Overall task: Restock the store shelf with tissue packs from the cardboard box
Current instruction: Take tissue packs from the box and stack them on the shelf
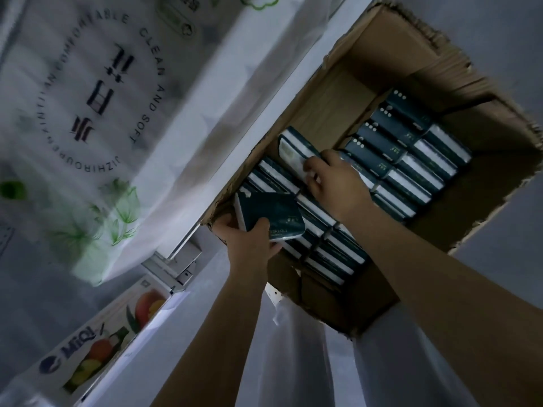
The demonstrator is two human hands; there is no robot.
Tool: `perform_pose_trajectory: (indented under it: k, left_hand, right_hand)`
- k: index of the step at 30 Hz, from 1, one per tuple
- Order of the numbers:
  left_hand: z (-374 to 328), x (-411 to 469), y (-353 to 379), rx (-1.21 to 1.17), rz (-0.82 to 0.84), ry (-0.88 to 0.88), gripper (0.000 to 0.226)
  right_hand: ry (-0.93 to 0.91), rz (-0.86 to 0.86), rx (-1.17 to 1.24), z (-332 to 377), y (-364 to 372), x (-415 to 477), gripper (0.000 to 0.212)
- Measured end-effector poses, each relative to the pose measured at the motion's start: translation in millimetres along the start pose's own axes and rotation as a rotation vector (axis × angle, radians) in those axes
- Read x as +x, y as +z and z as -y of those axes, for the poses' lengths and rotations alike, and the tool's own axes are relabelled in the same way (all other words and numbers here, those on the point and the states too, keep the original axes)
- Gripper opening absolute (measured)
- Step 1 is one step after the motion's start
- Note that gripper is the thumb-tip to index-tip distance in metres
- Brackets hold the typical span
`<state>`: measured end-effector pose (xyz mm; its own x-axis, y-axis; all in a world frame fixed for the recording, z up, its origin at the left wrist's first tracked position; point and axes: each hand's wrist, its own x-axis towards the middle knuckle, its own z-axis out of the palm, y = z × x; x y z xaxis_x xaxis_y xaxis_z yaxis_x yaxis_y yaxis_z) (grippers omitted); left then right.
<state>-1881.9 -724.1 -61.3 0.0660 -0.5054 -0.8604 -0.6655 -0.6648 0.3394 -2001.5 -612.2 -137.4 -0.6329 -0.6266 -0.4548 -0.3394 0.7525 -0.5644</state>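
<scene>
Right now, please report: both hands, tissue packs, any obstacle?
Left hand holds one tissue pack at the cardboard box edge. Right hand grips a second pack, tilted up inside the box. Nothing blocks the hands.

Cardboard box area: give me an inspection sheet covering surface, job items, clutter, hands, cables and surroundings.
Surface: cardboard box open, flap edges torn, partly filled; what it stands on is unclear.
Job's things: dark teal tissue packs stand in rows inside the box; loose pack lifted at its near corner; raised pack tilted up out of a row.
Clutter: nothing seen.
Hands: left hand grips the loose pack; right hand fingers hold the raised pack.
Cables: nothing seen.
Surroundings: white bag printed CLEAN AND SOFT; MIQI carton with fruit pictures.
</scene>
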Motion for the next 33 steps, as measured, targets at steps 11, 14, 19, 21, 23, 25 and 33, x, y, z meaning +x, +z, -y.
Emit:
perform_pose_trajectory:
  k: [11,14,19,21,23,25,33]
  left_hand:
    - [-62,-224,-32,-0.129,0.201,-0.009,0.060]
    - [-86,-292,-45,-0.175,0.231,0.040,0.051]
    - [-140,-394,-70,-0.288,0.275,0.130,0.034]
    - [-157,-425,-83,-0.307,0.287,0.191,0.033]
    - [-172,-454,-97,-0.355,0.299,0.236,0.031]
    - [-184,-481,-109,-0.393,0.307,0.303,0.028]
    - [-215,-564,-137,-0.558,0.416,0.444,0.031]
  right_hand:
    - [0.290,-0.159,0.431,89,-223,-160,0.053]
    - [0.346,-0.163,0.461,122,-289,-195,0.051]
    - [0.186,-0.200,0.452,179,-404,-247,0.035]
    - [0.127,-0.198,0.531,195,-437,-261,0.030]
    - [0.079,-0.176,0.652,209,-467,-273,0.026]
    - [0.029,-0.135,0.727,219,-492,-284,0.027]
    - [-0.129,-0.044,0.886,263,-551,-309,0.042]
